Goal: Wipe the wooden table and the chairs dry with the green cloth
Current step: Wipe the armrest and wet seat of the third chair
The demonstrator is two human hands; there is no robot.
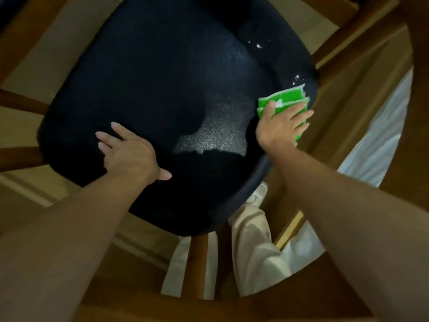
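Seat: your dark chair seat (162,89) shows water droplets (257,45).
Hands: your right hand (281,126) presses the green cloth (286,98) flat; left hand (130,154) rests open.
Floor: pale tiles (46,59).

Cloth (284,103) on chair seat (162,89), right edge, under right hand (278,126)

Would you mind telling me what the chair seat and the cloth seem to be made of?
Chair seat: probably hard plastic with a fine matte grain; the lit patch looks speckled. Cloth: soft green fabric, possibly microfibre, folded into layers with pale edges.
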